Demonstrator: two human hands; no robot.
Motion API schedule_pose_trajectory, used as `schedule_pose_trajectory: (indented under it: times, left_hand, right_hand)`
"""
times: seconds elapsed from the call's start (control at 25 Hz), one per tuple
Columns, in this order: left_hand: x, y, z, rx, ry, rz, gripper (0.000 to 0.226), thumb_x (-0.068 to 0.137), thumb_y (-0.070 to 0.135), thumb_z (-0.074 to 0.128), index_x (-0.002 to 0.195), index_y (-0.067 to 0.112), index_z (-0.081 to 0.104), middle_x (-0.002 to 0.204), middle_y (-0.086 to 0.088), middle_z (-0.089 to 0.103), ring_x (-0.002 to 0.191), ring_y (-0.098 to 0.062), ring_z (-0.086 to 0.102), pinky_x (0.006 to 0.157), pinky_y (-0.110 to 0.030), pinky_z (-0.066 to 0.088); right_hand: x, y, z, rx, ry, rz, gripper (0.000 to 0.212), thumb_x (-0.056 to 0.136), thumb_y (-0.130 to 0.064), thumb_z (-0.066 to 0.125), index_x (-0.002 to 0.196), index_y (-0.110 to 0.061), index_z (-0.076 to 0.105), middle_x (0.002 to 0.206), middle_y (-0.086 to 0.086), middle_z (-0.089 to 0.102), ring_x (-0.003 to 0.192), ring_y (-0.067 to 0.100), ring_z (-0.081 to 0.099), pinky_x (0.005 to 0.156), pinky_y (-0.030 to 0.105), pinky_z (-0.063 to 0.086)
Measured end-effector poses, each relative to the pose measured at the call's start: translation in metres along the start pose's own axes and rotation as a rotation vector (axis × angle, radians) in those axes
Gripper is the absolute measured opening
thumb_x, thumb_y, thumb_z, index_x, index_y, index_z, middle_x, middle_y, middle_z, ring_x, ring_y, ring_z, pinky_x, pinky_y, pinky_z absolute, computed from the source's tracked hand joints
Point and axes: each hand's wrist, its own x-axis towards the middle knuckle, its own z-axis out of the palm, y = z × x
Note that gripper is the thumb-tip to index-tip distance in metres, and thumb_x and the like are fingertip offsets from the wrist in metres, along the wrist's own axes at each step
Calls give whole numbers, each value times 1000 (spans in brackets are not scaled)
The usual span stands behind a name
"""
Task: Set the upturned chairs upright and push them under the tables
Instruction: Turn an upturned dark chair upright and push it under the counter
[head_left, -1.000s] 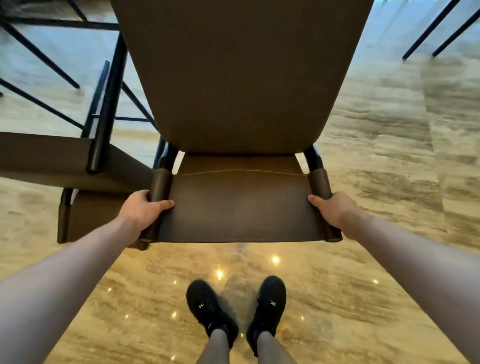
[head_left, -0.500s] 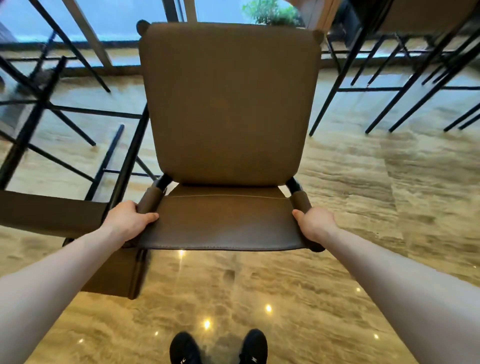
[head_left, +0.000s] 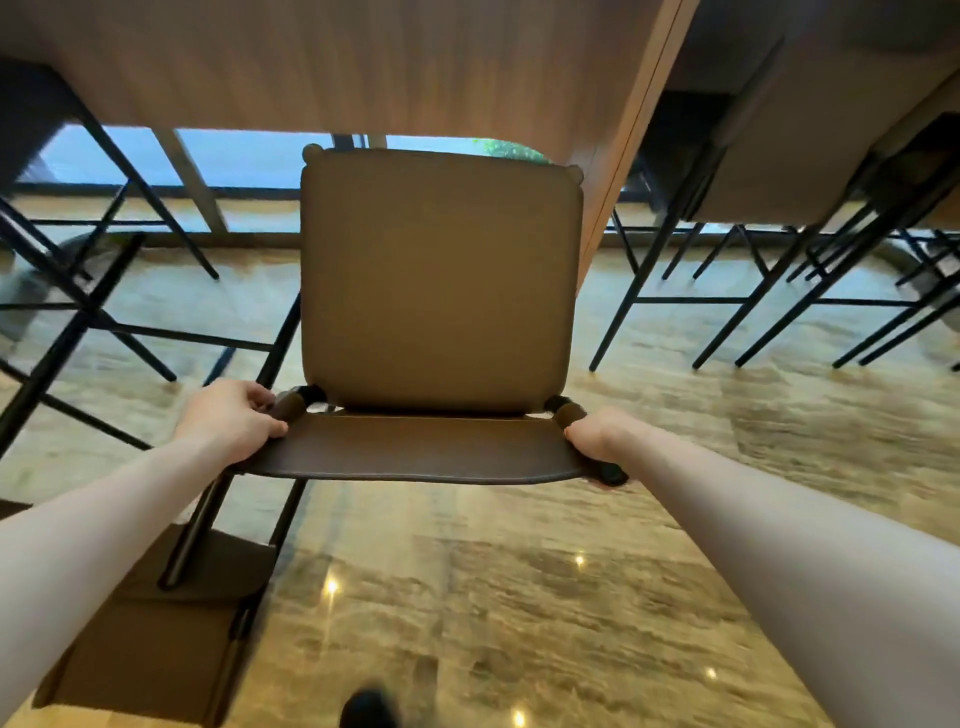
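A brown leather chair (head_left: 439, 291) stands upright in front of me, its seat facing up and its dark backrest band nearest me. My left hand (head_left: 234, 418) grips the left end of the backrest. My right hand (head_left: 597, 439) grips the right end. The wooden table (head_left: 332, 62) spans the top of the view, and the seat's far edge sits just under the table's near edge.
Another brown chair (head_left: 171, 618) stands close at my lower left, its black frame touching my left arm's side. Black metal table and chair legs (head_left: 618, 312) crowd both sides. More chairs (head_left: 779, 171) are at the right. The floor (head_left: 519, 597) is glossy marble.
The chair has moved forward, away from me, towards the table. My view has tilted up, so the table top and windows now show. Both hands keep the same grip.
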Motion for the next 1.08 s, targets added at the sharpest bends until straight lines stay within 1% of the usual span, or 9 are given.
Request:
schedule_pose_trajectory:
  times: [0.12,0.24,0.28,0.44,0.56,0.68,0.8,0.96,1.08]
  left_hand:
    - [32,30,-26,97,-21,42,29,80,17,79,108,21,74,106,-10,71,96,-26,63,79,-30,51]
    - [63,68,-52,62,-85,12,15,84,12,74,95,20,69,85,-6,65,66,-19,62,40,-22,49]
    - [72,79,-61,25,-108,-9,11,86,9,72,92,16,69,84,-8,63,65,-23,65,37,-24,51]
    - [112,123,-99,9,-120,18,6,88,5,64,89,7,69,90,-18,66,71,-37,71,55,-44,62]
    - [135,149,-114,132,64,176,15,87,14,59,86,6,72,85,-15,68,78,-33,67,69,-40,61]
    - [154,168,-122,62,253,372,21,89,22,56,79,12,72,77,-10,68,76,-30,65,68,-37,57]
    - [174,184,-134,-95,272,467,24,91,25,55,75,14,69,73,-8,68,72,-27,66,67,-39,58]
    - [194,203,-144,-113,264,625,42,95,35,53,58,19,62,57,-2,62,56,-20,61,53,-27,45]
    - [211,217,-151,-42,277,671,54,96,46,49,50,19,56,48,0,56,51,-18,55,49,-25,34]
  right_hand:
    - [7,-37,-24,-1,5,36,22,98,-21,42,109,-5,51,78,15,54,49,23,50,33,18,41]
    - [10,-74,-53,-93,112,-2,23,93,-19,44,104,-1,53,87,18,57,44,24,52,33,19,42]
    - [10,-87,-64,-129,159,-23,21,93,-19,43,96,-1,53,86,18,58,44,24,53,33,19,41]
    - [7,-142,-100,-277,265,-120,27,97,-10,41,70,-7,45,69,10,50,49,21,50,35,23,43]
    - [6,-173,-115,-456,340,-97,35,99,-5,37,65,-9,44,64,5,48,49,18,48,45,23,41]
    - [19,-197,-129,-542,375,-112,31,98,-7,37,67,-8,43,70,7,47,64,22,52,59,27,45]
    - [28,-221,-139,-485,479,-113,23,97,-13,38,84,-3,55,95,14,59,93,31,59,69,33,45]
    - [37,-242,-151,-402,606,-156,18,91,-9,40,85,-2,55,90,14,58,79,32,56,61,32,41]
    - [52,-261,-166,-399,634,-232,19,93,-15,40,87,-7,55,95,13,59,96,37,61,67,35,42]
